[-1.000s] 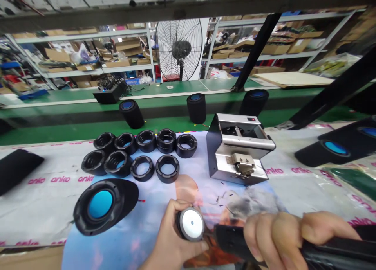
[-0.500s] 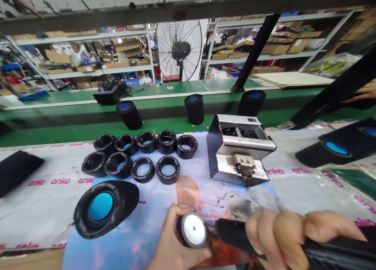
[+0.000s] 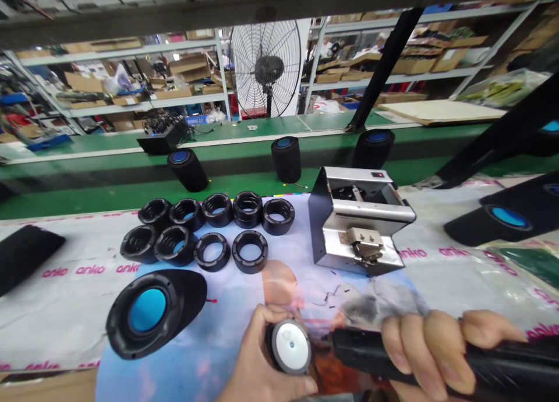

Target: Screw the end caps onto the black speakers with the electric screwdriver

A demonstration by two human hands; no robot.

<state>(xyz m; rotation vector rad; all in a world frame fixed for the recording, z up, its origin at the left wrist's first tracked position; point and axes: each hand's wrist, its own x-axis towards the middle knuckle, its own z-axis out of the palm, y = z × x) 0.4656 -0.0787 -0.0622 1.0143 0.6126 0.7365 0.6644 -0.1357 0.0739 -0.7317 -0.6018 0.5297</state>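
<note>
My left hand (image 3: 257, 358) is wrapped round a small black round part with a white disc face (image 3: 292, 345), turned up toward me; a small dot marks the disc's centre. My right hand (image 3: 430, 349) grips a black electric screwdriver (image 3: 360, 348), lying nearly level. Its tip points left and is close beside the round part; whether they touch I cannot tell. Left of my hands a black cylindrical speaker (image 3: 186, 303) with a blue end lies on its side, a red-tipped wire next to it. Beyond stand several black rings (image 3: 251, 268) in two rows.
A metal screw feeder (image 3: 367, 215) stands behind my right hand, with small dark screws and a wire in front. Dark speakers (image 3: 286, 160) stand on the green bench (image 3: 244, 183); others lie at right (image 3: 502, 221). A slanted black post (image 3: 386, 70) rises behind the feeder.
My right hand and the screwdriver have shifted a little to the right. The round part in my left hand has moved slightly right. The view itself has shifted a little.
</note>
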